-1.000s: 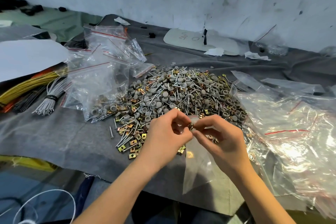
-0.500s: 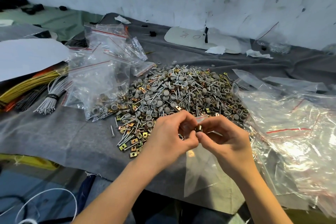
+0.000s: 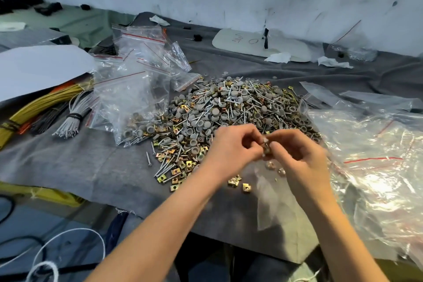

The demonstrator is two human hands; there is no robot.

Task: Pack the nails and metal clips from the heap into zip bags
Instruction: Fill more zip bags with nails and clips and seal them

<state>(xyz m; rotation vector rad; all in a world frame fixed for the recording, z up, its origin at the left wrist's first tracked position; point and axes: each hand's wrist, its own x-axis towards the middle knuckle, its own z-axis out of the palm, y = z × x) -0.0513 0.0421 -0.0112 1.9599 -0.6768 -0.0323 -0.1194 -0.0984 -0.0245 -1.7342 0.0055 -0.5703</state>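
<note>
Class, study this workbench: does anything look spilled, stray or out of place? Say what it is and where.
Yes. One nail lies alone on the grey cloth, left of the heap. Two metal clips sit loose beside the zip bag, outside it.

Left hand [image 3: 231,146] pinches the mouth of a zip bag [image 3: 272,197]; right hand [image 3: 299,158] pinches a metal clip [image 3: 266,149].
</note>
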